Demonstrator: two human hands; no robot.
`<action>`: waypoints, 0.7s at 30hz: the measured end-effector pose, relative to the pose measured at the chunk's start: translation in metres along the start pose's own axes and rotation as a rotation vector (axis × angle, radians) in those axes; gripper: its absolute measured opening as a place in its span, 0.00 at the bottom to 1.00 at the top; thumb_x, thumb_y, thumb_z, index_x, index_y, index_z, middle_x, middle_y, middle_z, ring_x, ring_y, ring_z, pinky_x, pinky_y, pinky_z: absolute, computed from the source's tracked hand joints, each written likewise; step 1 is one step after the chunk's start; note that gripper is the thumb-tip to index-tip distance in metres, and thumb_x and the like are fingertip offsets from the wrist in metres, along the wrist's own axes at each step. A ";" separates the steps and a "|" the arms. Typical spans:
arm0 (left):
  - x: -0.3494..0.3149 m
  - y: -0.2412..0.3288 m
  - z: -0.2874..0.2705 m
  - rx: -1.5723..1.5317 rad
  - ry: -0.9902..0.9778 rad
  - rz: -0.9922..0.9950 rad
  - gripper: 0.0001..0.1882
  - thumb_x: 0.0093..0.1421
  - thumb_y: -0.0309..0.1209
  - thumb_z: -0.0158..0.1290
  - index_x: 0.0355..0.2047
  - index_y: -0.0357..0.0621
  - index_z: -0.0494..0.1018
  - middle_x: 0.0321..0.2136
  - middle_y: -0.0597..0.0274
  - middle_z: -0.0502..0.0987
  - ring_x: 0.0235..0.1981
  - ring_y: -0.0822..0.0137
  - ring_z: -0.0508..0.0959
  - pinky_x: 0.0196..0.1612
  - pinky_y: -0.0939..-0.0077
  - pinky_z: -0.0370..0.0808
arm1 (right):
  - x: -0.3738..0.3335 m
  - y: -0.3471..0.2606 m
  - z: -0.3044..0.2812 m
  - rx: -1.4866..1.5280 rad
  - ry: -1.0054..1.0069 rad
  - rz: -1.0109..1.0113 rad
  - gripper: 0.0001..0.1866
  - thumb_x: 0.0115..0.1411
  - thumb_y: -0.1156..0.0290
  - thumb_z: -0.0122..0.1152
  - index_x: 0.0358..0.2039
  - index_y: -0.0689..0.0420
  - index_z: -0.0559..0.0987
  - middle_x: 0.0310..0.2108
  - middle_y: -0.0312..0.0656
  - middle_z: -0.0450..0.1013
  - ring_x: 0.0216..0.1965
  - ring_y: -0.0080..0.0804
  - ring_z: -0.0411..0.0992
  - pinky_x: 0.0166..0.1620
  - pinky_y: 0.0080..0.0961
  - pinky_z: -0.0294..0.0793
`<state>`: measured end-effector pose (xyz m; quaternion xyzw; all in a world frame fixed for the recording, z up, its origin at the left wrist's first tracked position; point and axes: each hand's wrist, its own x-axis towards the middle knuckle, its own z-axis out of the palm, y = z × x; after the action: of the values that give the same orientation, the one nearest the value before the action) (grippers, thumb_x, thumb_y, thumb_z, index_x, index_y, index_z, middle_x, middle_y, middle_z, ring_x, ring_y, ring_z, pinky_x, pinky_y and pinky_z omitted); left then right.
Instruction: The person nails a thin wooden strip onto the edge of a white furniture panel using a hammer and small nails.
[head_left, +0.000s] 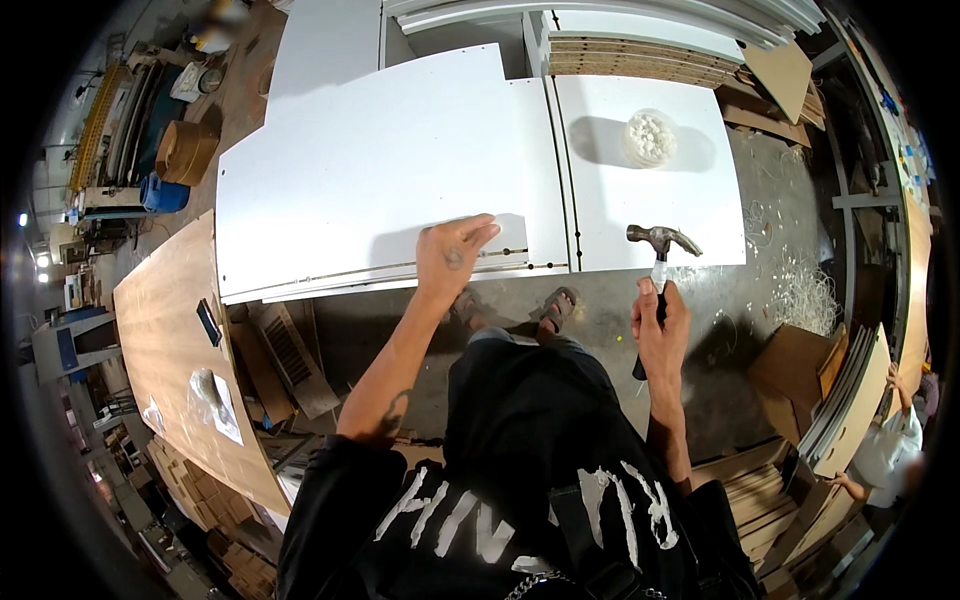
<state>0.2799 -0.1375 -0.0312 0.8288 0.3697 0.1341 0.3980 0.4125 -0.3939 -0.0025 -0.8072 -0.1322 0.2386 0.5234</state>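
A claw hammer (662, 242) is in my right hand (662, 325), its handle in my closed fingers just off the front edge of the white panels. Its metal head lies over the right-hand panel (650, 205). Above the front edge of the large white panel (370, 170), my left hand (452, 258) is closed, thumb and fingers pressed together. Whatever they pinch, if anything, is hidden. Dark holes dot the panel edges near this hand. On the right-hand panel stands a clear round tub (650, 140) of small white pieces.
To the left is a wooden board (165, 340) bearing a black tool (209, 322) and a plastic bag (208, 390). Stacked boards (640, 55) lie beyond the panels. Boards (850, 400) lean at the right, where another person's hand (850, 487) touches them. White scraps (805, 295) litter the floor.
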 end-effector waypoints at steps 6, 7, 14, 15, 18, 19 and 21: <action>-0.007 0.003 0.007 0.082 0.090 0.185 0.10 0.56 0.32 0.62 0.36 0.43 0.82 0.18 0.53 0.77 0.16 0.77 0.69 0.22 0.78 0.67 | -0.002 0.001 -0.002 0.011 0.007 0.010 0.19 0.68 0.58 0.53 0.27 0.60 0.70 0.14 0.32 0.65 0.15 0.16 0.62 0.18 0.19 0.58; -0.008 0.002 0.008 0.073 0.113 0.210 0.09 0.55 0.32 0.62 0.36 0.43 0.82 0.16 0.54 0.75 0.14 0.77 0.66 0.21 0.78 0.64 | -0.002 0.002 -0.002 0.011 0.008 0.010 0.19 0.68 0.58 0.53 0.27 0.60 0.70 0.14 0.32 0.65 0.15 0.16 0.62 0.18 0.19 0.58; -0.018 0.006 0.006 -0.048 0.038 -0.050 0.16 0.53 0.34 0.65 0.41 0.44 0.81 0.10 0.69 0.53 0.14 0.78 0.54 0.19 0.79 0.57 | -0.005 0.001 -0.001 0.003 0.012 0.010 0.18 0.68 0.58 0.53 0.27 0.60 0.70 0.14 0.32 0.65 0.15 0.16 0.62 0.18 0.19 0.58; -0.017 0.005 0.004 -0.047 0.040 -0.032 0.17 0.52 0.35 0.65 0.42 0.44 0.81 0.10 0.70 0.52 0.14 0.78 0.53 0.19 0.79 0.57 | -0.005 0.001 -0.001 0.007 0.017 0.010 0.18 0.68 0.58 0.53 0.27 0.60 0.70 0.14 0.32 0.65 0.15 0.16 0.62 0.18 0.19 0.58; -0.017 0.004 0.001 -0.018 0.043 0.012 0.17 0.53 0.36 0.65 0.42 0.43 0.80 0.09 0.68 0.54 0.13 0.77 0.54 0.18 0.78 0.58 | -0.006 0.004 -0.002 0.018 0.023 0.011 0.18 0.68 0.58 0.52 0.28 0.60 0.71 0.15 0.32 0.65 0.15 0.16 0.62 0.18 0.19 0.58; -0.017 0.004 0.001 -0.003 0.042 0.026 0.17 0.54 0.36 0.64 0.42 0.43 0.80 0.09 0.68 0.56 0.13 0.76 0.54 0.18 0.77 0.58 | -0.006 0.004 -0.003 0.022 0.019 0.011 0.18 0.68 0.58 0.52 0.28 0.60 0.71 0.15 0.32 0.65 0.15 0.16 0.62 0.18 0.19 0.58; -0.017 0.005 0.002 0.137 0.110 0.113 0.16 0.56 0.36 0.63 0.43 0.43 0.80 0.11 0.63 0.65 0.12 0.72 0.60 0.19 0.77 0.62 | -0.007 0.004 -0.003 0.029 0.012 0.011 0.18 0.68 0.57 0.52 0.28 0.60 0.71 0.15 0.32 0.65 0.15 0.16 0.61 0.18 0.18 0.58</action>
<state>0.2718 -0.1531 -0.0274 0.8650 0.3520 0.1760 0.3113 0.4080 -0.4011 -0.0033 -0.8017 -0.1211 0.2383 0.5346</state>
